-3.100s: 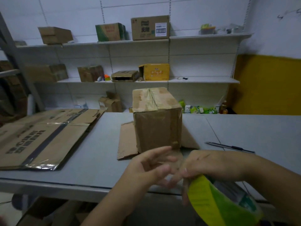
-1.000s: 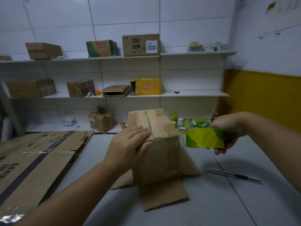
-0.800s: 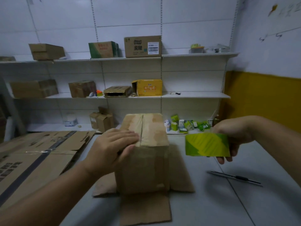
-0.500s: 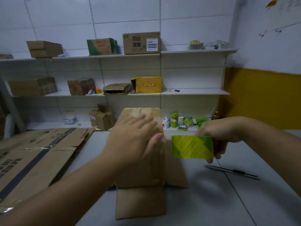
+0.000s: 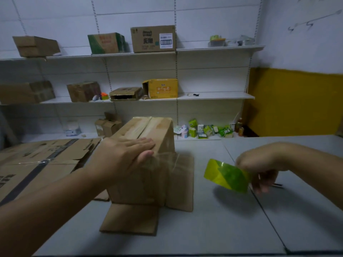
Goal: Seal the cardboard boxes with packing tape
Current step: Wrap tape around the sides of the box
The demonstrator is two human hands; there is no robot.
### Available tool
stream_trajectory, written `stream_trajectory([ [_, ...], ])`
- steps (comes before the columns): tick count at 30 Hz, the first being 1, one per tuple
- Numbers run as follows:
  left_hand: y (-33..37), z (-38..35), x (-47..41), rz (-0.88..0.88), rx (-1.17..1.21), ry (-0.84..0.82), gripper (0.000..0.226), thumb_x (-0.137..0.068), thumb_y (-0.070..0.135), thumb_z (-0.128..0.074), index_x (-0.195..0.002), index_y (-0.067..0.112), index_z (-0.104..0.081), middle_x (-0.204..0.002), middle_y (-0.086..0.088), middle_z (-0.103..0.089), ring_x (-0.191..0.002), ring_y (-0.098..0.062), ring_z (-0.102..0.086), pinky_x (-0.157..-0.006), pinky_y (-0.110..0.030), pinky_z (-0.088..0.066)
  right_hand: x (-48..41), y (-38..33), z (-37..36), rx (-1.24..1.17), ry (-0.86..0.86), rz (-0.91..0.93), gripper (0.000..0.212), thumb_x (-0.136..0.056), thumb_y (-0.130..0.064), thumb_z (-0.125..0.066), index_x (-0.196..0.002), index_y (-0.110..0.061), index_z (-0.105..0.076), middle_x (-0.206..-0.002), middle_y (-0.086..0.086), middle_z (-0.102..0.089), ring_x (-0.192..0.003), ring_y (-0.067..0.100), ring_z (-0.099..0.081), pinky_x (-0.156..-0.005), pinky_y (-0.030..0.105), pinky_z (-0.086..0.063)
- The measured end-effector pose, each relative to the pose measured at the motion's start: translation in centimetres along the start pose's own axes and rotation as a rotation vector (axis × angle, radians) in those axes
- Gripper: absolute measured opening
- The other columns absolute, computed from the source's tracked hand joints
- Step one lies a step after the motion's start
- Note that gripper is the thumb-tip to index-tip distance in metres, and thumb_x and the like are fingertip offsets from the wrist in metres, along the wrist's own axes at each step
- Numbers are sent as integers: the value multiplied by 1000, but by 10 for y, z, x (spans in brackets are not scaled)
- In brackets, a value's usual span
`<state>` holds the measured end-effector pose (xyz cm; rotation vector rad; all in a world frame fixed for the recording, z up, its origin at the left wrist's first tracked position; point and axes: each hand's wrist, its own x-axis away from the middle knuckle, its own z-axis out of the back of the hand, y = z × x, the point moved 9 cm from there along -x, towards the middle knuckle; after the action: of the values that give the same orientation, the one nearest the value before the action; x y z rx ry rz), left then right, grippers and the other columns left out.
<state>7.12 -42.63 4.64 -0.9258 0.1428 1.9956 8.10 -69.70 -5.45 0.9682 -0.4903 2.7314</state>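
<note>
While the left hand (image 5: 122,154) lies flat on the near edge of the cardboard box (image 5: 148,130) top, fingers straight and pressed together pointing right and thumb hooked over the front face, the tape roll (image 5: 226,175) hangs out to the box's right and lower, close above the bench (image 5: 213,229). The right hand (image 5: 259,169) grips the roll from its far side with curled fingers; they are blurred, so I cannot tell how many pass through the core.

The box stands upright near the middle of the bench on its splayed bottom flaps (image 5: 130,219). Its top seam (image 5: 145,126) runs away from the person. The left hand crosses the seam's near end, and the roll sits off to the right of that line, so it is the right hand that must carry tape back over the top. A faint sheen on the front face under the thumb may be a tape strip, but I cannot tell whether it reaches the roll.

Half a second ago the left hand hovered over the top with fingers spread and the roll was just beside the box's upper half. Now the hand is down and the roll has dropped rightward, well apart from the box. A pen (image 5: 276,184) shows just below the right hand, and flattened cartons (image 5: 37,164) lie along the bench's left edge.
</note>
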Motion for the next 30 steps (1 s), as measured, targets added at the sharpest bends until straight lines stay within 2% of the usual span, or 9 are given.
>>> stream_trajectory([
  [3,0,0,4,-12,12,43,51,-101,41,-28,-102,12,-71,-96,-4,-73,-86,-18,-71,-79,-34,-52,-10,-15,-20,-36,116,108,30,-87,-18,-55,-116,-15,-49,-60,7,-60,-39,12,-55,-44,19,-47],
  [6,0,0,6,-6,24,82,48,-100,39,-30,-103,11,-69,-96,-6,-72,-87,-19,-70,-80,-37,-52,-16,-19,-28,-90,232,191,9,-84,-19,-55,-86,-11,-54,-52,5,-53,-38,15,-49,-40,18,-40],
  [8,0,0,5,-7,23,93,47,-100,38,-30,-103,12,-69,-96,-6,-72,-88,-20,-70,-81,-37,-52,-18,-14,-25,-125,296,191,8,-82,-13,-53,-74,-11,-56,-50,5,-53,-38,16,-48,-41,19,-39],
  [15,-2,6,5,-78,109,156,35,-99,35,-39,-99,14,-67,-92,-2,-72,-89,-14,-68,-77,-29,-56,-11,-2,-30,-276,281,228,14,-84,-9,-50,-85,-8,-64,-51,1,-56,-39,14,-52,-40,18,-37],
  [18,-11,2,4,-85,127,115,45,-100,35,-35,-96,9,-71,-93,-7,-73,-89,-19,-70,-72,-33,-59,-4,-1,-39,-295,247,212,21,-86,-11,-51,-106,-13,-59,-47,1,-58,-35,13,-50,-37,17,-34],
  [21,-19,-6,6,-69,59,89,51,-101,34,-29,-99,5,-71,-99,-11,-72,-91,-25,-70,-75,-41,-58,-3,-8,-43,-341,285,288,12,-88,-19,-57,-99,-20,-61,-60,6,-66,-45,14,-56,-42,19,-40],
  [24,-15,-6,10,-43,-60,107,40,-100,31,-31,-107,12,-66,-105,-13,-69,-101,-29,-64,-88,-46,-50,-7,10,-15,-164,620,297,19,-93,-33,-55,-96,-18,-66,-85,1,-69,-76,15,-64,-60,23,-46],
  [27,-3,18,37,232,53,328,16,-91,25,-48,-103,19,-58,-101,-10,-64,-99,-24,-56,-88,-33,-42,-20,45,-6,238,805,118,29,-94,-42,-47,-116,-25,-58,-118,-3,-54,-107,18,-50,-87,32,-45],
  [30,14,8,100,909,806,648,16,-65,24,-70,-75,30,-60,-73,6,-61,-72,-5,-56,-67,-13,-45,-29,56,-9,133,849,195,10,-90,-38,-57,-88,-29,-60,-94,-9,-54,-93,15,-52,-75,30,-44],
])
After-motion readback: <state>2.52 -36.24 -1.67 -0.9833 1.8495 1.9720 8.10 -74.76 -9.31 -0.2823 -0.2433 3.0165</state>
